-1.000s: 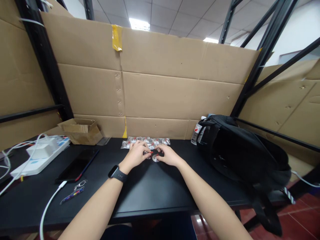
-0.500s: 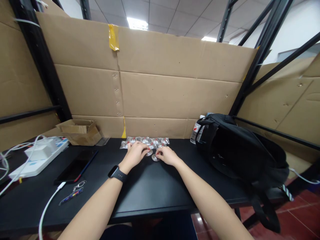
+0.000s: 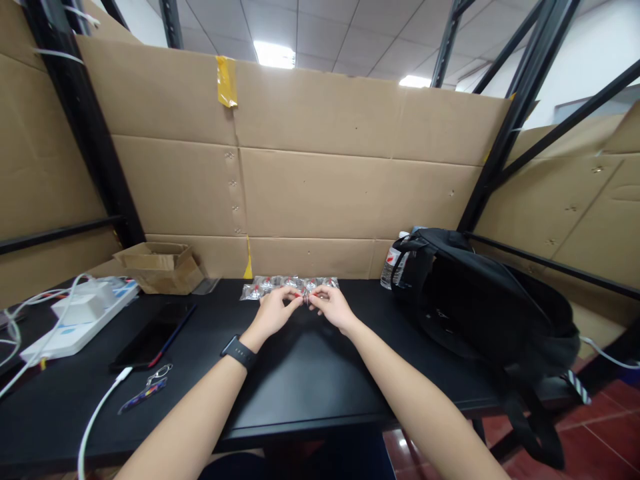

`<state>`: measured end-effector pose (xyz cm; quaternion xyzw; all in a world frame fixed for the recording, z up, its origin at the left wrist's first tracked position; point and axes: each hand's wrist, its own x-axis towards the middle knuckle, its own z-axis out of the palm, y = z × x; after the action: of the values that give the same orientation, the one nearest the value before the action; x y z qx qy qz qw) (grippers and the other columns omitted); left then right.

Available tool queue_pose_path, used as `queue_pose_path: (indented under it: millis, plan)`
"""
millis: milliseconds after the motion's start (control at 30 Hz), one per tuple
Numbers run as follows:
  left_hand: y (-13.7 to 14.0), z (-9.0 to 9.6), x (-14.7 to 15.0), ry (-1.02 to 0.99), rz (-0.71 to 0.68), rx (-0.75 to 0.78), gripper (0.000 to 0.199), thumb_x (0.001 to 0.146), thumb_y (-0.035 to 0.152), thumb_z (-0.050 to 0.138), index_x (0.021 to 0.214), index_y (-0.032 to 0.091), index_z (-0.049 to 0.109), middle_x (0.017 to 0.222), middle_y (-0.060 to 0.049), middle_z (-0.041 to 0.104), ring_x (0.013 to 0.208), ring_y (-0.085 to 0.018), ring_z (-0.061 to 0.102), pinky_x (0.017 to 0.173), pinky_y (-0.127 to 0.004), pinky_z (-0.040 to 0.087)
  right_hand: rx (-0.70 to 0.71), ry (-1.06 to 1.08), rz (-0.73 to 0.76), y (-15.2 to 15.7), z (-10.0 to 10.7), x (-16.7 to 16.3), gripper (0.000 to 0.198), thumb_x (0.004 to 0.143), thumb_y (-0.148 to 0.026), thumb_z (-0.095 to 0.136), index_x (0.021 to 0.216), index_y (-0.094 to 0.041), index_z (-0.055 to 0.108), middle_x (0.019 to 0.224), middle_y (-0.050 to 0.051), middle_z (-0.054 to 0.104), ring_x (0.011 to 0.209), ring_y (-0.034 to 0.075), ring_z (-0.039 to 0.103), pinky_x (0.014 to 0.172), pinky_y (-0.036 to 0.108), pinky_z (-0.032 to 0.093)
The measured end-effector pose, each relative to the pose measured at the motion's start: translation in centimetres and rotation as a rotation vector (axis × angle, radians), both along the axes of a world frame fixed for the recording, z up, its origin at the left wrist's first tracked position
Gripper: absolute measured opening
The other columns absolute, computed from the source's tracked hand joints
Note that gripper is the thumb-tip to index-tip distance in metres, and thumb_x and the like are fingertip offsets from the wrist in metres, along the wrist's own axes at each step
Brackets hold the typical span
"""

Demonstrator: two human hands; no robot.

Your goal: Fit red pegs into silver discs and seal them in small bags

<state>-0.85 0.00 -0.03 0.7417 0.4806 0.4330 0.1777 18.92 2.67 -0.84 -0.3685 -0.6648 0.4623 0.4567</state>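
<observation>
Well, both forearms stretch forward and slant inward over the black table, bringing the left hand and right hand nearly fingertip to fingertip. Each wrist is slightly bent, the backs of the hands mostly upward; a dark watch sits on the left wrist. Thumb and fingers on either side are drawn in to a narrow pinch — each on the small clear-and-red item between them, though it is too small and covered to tell whether it is one piece or two. That item sits midway between the hands, just in front of the clear-wrapped packets — these lie along the foot of the cardboard panel.
</observation>
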Motion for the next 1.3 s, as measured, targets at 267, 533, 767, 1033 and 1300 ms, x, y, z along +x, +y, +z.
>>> queue_pose_path:
  millis: [267,533,767,1033,1300]
  plan:
    - [0.2,-0.3,-0.3,-0.016,-0.008,-0.048,0.024,0.087,0.042,0.063,0.095,0.023,0.074,0.088,-0.004,0.077,0.087,-0.024,0.072,0.079,-0.033,0.052,-0.306,0.25,0.213,-0.7,-0.1,0.0,0.041,0.072,-0.045,0.084,0.094,-0.02,0.059,0.1,0.005,0.071,0.08,0.02,0.076,0.072,0.03,0.06]
    - [0.5,0.5,-1.2,0.096,-0.017,0.014,0.035,0.09,0.052,0.056,0.098,0.023,0.075,0.101,-0.005,0.076,0.098,-0.025,0.067,0.092,-0.037,0.048,-0.414,0.317,0.275,-0.8,0.4,0.0,0.047,0.077,-0.029,0.081,0.121,-0.019,0.065,0.107,0.009,0.072,0.081,0.02,0.076,0.081,0.031,0.06]
    - [2.6,-0.3,-10.6,0.427,0.643,-0.135,0.047,0.088,0.062,0.05,0.109,0.029,0.076,0.143,-0.01,0.056,0.135,-0.043,0.034,0.103,-0.058,0.033,-0.401,0.337,0.234,-0.3,1.0,1.0,0.049,0.076,-0.029,0.084,0.121,-0.02,0.067,0.099,0.005,0.071,0.083,0.02,0.076,0.083,0.03,0.059]
    - [5.4,-4.0,-15.3,0.496,0.849,-0.453,0.052,0.082,0.05,0.053,0.114,0.015,0.071,0.145,-0.022,0.051,0.138,-0.049,0.029,0.099,-0.067,0.032,-0.328,0.279,0.208,-0.4,1.7,1.8,0.061,0.064,-0.024,0.091,0.119,-0.021,0.066,0.106,0.005,0.068,0.082,0.017,0.074,0.081,0.03,0.059]
    - [3.0,-0.6,-10.7,0.403,0.764,0.12,0.047,0.088,0.029,0.048,0.132,0.014,0.057,0.136,-0.018,0.056,0.126,-0.036,0.05,0.102,-0.055,0.04,-0.275,0.284,0.082,0.1,2.3,2.5,0.051,0.065,-0.018,0.087,0.112,-0.02,0.067,0.099,0.004,0.069,0.072,0.013,0.072,0.07,0.024,0.058]
